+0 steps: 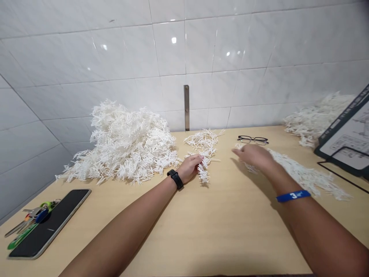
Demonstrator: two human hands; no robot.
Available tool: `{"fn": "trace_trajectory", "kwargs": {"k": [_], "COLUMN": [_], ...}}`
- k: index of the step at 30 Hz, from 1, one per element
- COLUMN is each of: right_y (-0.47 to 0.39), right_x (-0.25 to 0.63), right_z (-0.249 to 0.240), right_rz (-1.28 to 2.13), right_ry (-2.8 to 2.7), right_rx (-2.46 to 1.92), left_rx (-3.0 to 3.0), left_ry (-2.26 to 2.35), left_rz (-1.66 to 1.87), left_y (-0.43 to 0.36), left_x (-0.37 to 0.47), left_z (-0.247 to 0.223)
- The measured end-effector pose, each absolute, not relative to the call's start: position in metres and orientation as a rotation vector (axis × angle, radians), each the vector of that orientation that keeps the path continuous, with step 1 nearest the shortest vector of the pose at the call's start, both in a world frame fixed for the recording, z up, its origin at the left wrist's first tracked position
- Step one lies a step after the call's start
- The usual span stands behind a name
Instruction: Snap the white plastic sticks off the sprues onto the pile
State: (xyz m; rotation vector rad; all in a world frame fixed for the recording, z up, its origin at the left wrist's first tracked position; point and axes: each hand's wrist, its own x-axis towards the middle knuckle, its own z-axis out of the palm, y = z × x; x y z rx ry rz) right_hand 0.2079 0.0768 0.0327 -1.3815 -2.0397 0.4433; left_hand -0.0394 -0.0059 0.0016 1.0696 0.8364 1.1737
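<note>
My left hand (190, 168), with a black band at the wrist, pinches a small white branched bunch (204, 172) over the middle of the table. Beyond it lies a loose heap of thin white pieces (202, 139). My right hand (253, 154), a blue band on its wrist, hovers over the near end of a long row of white strands (305, 173). Its fingers are blurred, and whether they hold anything is unclear. A large white pile (129, 144) of similar branched pieces stands left of my left hand.
On the wooden table (184, 231) a phone (50, 225) and keys (34, 215) lie at the left. Glasses (253, 140) rest behind my right hand. Another white pile (319, 115) and a dark-framed printed board (348, 134) are at the right. A tiled wall rises behind.
</note>
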Motion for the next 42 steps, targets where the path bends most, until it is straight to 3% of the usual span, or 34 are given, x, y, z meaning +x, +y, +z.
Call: {"fn": "trace_trajectory", "kwargs": {"k": [2, 6, 12, 36, 42], "right_y": [0.06, 0.031, 0.024, 0.024, 0.026], "right_x": [0.177, 0.127, 0.126, 0.132, 0.146], "right_z": [0.027, 0.009, -0.001, 0.0, -0.003], "right_rz": [0.582, 1.237, 1.628, 1.83, 1.55], "right_ry": [-2.105, -2.049, -1.881, -1.852, -2.054], "right_rx": [-1.352, -0.836, -0.619, -0.536, -0.696], "left_rx": [1.146, 1.338, 1.427, 1.455, 2.2], "left_ry": [0.859, 0.988, 0.966, 0.908, 1.413], "left_rz": [1.161, 1.168, 1.088, 0.917, 0.971], "left_y": [-0.005, -0.004, -0.005, -0.009, -0.025], "left_x": [-0.038, -0.036, -0.037, -0.037, -0.026], "left_z": [-0.002, -0.006, 0.001, 0.005, 0.006]}}
